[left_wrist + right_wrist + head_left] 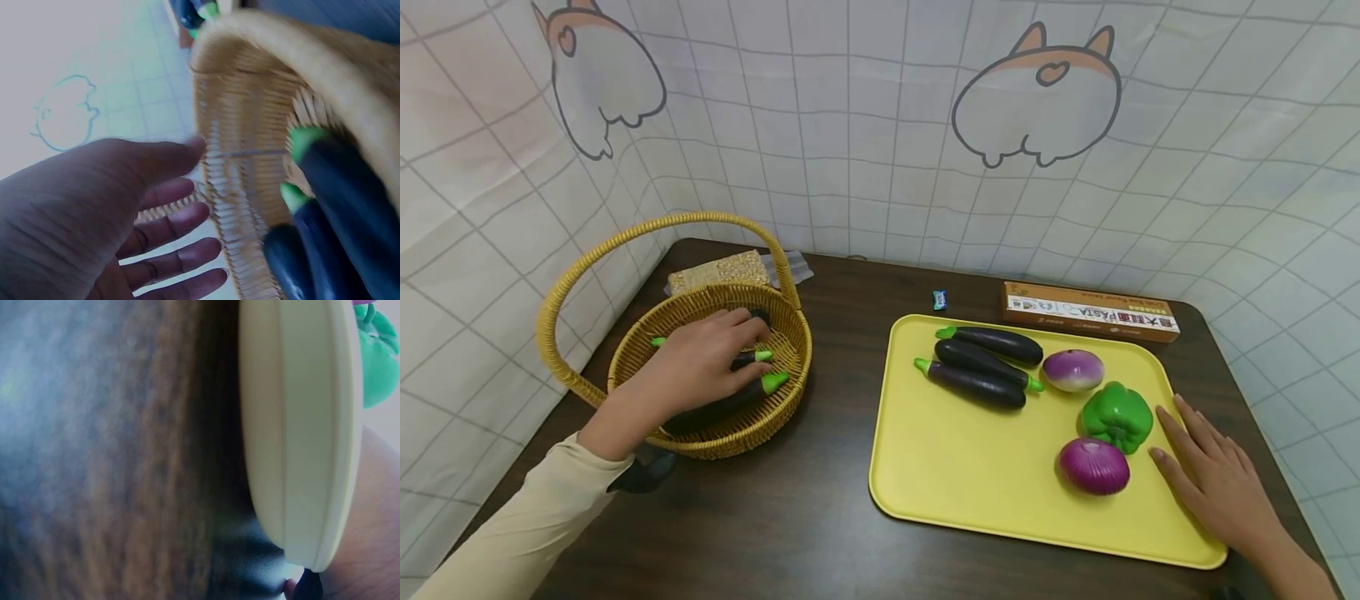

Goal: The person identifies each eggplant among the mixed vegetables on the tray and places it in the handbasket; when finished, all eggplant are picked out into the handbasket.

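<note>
My left hand is over the wicker basket, its fingers loosely bent and holding nothing. Beneath it, dark eggplants with green stems lie in the basket, partly hidden by the hand. The left wrist view shows the thumb and fingers apart, beside the eggplants. My right hand rests with spread fingers on the right edge of the yellow tray. Near its fingertips sit a green bell pepper and a purple onion. Three eggplants and a purple-white turnip-like vegetable also lie on the tray.
A pasta box lies behind the tray, with a small blue wrapped packet to its left. Behind the basket is a bag of corn-like kernels. The basket's tall handle arches up on the left. Tiled-pattern cloth surrounds the table.
</note>
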Demonstrator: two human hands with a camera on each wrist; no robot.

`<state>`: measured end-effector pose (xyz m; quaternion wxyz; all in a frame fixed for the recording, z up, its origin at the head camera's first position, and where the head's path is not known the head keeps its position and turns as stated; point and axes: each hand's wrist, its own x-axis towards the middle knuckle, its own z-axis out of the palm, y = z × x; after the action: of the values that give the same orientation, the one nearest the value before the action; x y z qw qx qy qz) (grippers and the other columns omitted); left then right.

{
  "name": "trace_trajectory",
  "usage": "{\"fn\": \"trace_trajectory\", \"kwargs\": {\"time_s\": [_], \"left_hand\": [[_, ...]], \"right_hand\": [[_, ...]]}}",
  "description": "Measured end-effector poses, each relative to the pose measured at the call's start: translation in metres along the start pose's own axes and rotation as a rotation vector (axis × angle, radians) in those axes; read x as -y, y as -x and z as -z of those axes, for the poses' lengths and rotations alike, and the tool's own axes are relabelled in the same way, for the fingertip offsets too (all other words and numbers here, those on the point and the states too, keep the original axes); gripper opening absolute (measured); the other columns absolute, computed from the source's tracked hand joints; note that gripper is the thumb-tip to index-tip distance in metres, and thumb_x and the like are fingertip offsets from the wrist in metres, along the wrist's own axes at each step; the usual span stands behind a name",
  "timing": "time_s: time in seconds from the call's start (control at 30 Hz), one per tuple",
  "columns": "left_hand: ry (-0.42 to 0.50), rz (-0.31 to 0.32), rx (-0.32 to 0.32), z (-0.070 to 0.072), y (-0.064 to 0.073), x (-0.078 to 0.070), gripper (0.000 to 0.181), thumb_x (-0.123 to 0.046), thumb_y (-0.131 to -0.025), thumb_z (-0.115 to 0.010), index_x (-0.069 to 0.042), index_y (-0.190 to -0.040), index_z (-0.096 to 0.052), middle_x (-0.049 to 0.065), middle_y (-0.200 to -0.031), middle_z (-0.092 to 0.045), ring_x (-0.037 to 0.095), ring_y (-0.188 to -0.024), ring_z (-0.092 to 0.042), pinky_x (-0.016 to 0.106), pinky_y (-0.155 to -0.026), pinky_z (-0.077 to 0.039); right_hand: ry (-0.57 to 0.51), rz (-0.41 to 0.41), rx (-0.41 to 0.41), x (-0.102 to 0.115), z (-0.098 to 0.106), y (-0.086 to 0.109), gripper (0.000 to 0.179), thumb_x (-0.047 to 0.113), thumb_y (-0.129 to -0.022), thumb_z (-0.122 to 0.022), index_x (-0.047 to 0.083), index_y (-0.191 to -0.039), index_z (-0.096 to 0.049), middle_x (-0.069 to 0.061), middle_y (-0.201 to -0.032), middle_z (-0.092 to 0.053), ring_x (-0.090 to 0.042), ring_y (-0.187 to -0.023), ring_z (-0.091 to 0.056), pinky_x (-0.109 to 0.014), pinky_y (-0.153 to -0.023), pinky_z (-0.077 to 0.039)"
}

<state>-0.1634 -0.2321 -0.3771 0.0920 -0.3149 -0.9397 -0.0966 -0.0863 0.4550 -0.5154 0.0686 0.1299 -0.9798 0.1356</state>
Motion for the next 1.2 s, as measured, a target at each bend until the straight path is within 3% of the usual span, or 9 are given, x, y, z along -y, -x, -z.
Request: {"fn": "trace_trajectory", "kwargs": {"time_s": [0.33, 0.67, 0.83, 1.07, 1.2], "left_hand": [[0.032, -0.126, -0.086, -0.008, -0.027, -0.046, 0.042, -0.041, -0.09, -0.087, -0.011, -0.113, -0.071, 0.003, -0.103, -0.062, 0.019, -0.083, -0.06, 0.038, -0.069, -0.054], [0.092, -0.242, -0.049, -0.03, -0.065, -0.092, 0.039, -0.037, -0.091, -0.084, -0.013, -0.119, -0.071, 0.001, -0.104, -0.061, 0.018, -0.086, -0.055, 0.035, -0.072, -0.051], [0.096, -0.302, -0.045, -0.054, -0.081, -0.11, 0.041, -0.036, -0.093, -0.083, -0.011, -0.123, -0.07, 0.003, -0.109, -0.063, 0.021, -0.09, -0.056, 0.037, -0.078, -0.051], [0.065, -0.356, 0.009, -0.094, -0.113, -0.139, 0.047, -0.037, -0.098, -0.077, -0.013, -0.137, -0.065, 0.006, -0.126, -0.061, 0.025, -0.107, -0.059, 0.04, -0.091, -0.051], [0.055, -0.391, 0.0, -0.114, -0.128, -0.156, 0.054, -0.039, -0.098, -0.077, -0.012, -0.142, -0.061, 0.008, -0.134, -0.058, 0.027, -0.117, -0.056, 0.041, -0.098, -0.048]], "right_hand": [[-0.011, 0.007, -0.007, 0.0, 0.0, 0.001, 0.067, 0.03, -0.112, -0.053, 0.015, -0.17, -0.023, -0.011, -0.176, -0.008, -0.052, -0.155, -0.012, -0.072, -0.117, 0.003], [-0.025, 0.022, -0.037, -0.001, 0.001, 0.001, 0.066, 0.029, -0.111, -0.055, 0.015, -0.169, -0.027, -0.011, -0.176, -0.011, -0.052, -0.154, -0.016, -0.072, -0.118, 0.001], [-0.018, 0.023, -0.035, -0.001, -0.001, 0.0, 0.066, 0.029, -0.111, -0.055, 0.015, -0.169, -0.027, -0.011, -0.176, -0.012, -0.052, -0.154, -0.016, -0.073, -0.117, 0.0], [0.001, 0.014, -0.036, -0.003, -0.002, 0.0, 0.066, 0.03, -0.111, -0.054, 0.015, -0.169, -0.026, -0.011, -0.176, -0.01, -0.052, -0.154, -0.016, -0.072, -0.118, 0.0], [-0.005, 0.005, -0.026, -0.002, -0.002, 0.0, 0.066, 0.031, -0.111, -0.054, 0.015, -0.169, -0.026, -0.011, -0.176, -0.01, -0.054, -0.153, -0.016, -0.073, -0.117, 0.0]]}}
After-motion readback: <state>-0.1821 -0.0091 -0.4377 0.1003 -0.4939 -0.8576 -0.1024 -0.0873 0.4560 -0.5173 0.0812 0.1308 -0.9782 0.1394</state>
